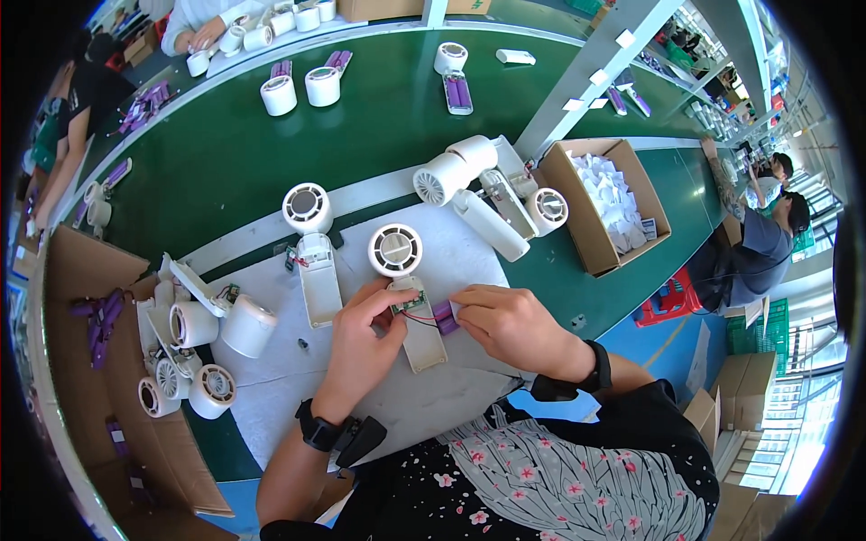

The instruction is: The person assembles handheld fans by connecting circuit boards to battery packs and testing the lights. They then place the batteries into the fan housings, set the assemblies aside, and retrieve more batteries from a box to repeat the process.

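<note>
A white handheld fan (pixel 404 281) lies open on a pale grey mat (pixel 289 370), round head away from me, handle shell toward me. My left hand (pixel 365 338) pinches a small green circuit board (pixel 408 304) with red wires at the open handle. My right hand (pixel 510 326) holds a purple battery cell (pixel 444 316) against the handle's right side. A second open fan (pixel 313 248) lies just left of it.
Several white fan parts (pixel 203 347) are piled at the mat's left beside a brown carton (pixel 86 361) holding purple cells. More fans (pixel 487 194) lie beyond, next to a carton of white pieces (pixel 613 203). Other people work along the green belt (pixel 225 153).
</note>
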Demonstrator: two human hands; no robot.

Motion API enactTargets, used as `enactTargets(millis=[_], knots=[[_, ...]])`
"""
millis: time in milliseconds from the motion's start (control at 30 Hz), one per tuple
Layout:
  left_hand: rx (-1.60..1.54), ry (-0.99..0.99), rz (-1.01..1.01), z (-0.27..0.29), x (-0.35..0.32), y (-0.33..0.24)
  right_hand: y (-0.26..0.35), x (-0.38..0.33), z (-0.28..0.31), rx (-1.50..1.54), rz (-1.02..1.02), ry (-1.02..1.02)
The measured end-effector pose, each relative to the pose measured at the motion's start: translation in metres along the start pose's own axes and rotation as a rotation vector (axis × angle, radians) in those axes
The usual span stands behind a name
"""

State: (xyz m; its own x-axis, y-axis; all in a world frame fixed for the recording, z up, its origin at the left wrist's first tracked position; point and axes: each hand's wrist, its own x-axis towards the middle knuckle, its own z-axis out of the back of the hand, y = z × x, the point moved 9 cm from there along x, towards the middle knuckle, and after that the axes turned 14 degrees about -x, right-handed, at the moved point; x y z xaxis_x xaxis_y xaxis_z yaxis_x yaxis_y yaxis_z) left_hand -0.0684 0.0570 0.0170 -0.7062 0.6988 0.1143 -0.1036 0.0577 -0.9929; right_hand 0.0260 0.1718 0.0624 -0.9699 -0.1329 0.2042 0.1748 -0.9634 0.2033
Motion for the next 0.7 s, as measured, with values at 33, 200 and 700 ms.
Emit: enactTargets(millis=[33,200,700], knots=[[-0.007,0.009,0.005,-0.001,0.000,-0.001,0.003,-0.001,0.001,-0.042,0.030,-0.013],[-0.037,0.002,0.053,0.001,0.000,0.003,0.009,0.009,-0.009,-0.176,0.079,0.111],[-0.014,-0.041,0.044,0.003,-0.001,0.002,-0.117,-0.044,0.099,-0.024,-0.971,-0.189]])
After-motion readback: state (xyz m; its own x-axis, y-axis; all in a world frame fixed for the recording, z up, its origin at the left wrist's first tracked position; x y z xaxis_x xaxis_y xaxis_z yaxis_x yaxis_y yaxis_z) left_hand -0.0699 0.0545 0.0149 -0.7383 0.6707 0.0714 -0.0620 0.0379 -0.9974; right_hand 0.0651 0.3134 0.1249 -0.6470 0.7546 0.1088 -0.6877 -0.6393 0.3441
